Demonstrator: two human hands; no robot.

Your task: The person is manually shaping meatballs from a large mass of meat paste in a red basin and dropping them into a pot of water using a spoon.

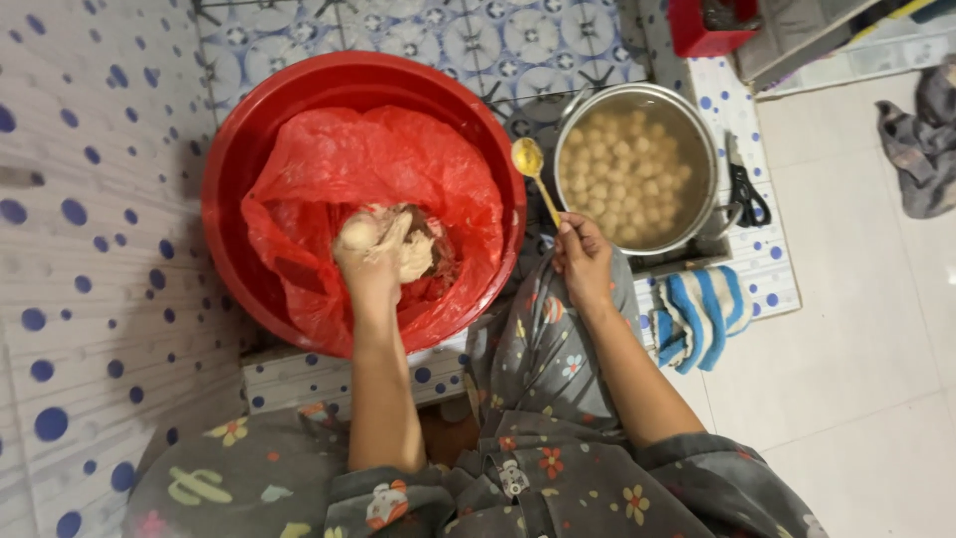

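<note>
My left hand [370, 249] is inside the red bag [398, 159] that lines the red basin [234, 159]. Its fingers are closed around a lump of pale paste [416, 254], and a rounded ball of it bulges out at the top of my fist, on the thumb side. More paste lies in the bag just beside the hand, touching it. The hand itself is smeared with the mixture.

My right hand [583, 261] is outside the basin, over my knee. Its fingers pinch the lower end of a spoon [529, 159]. The spoon's handle runs up and to the left from my fingertips; its bowl sits in the gap between the basin rim and the pot [705, 149], over the patterned tiles. The bowl looks wet and yellowish; whether it carries anything I cannot tell.

The pot stands right of the basin, near but apart from it, and holds cloudy liquid with many pale balls [622, 169] floating at the surface. A blue-and-white striped cloth [702, 314] lies below the pot, beside my right forearm. A grey rag [926, 130] lies on the floor at the far right.
</note>
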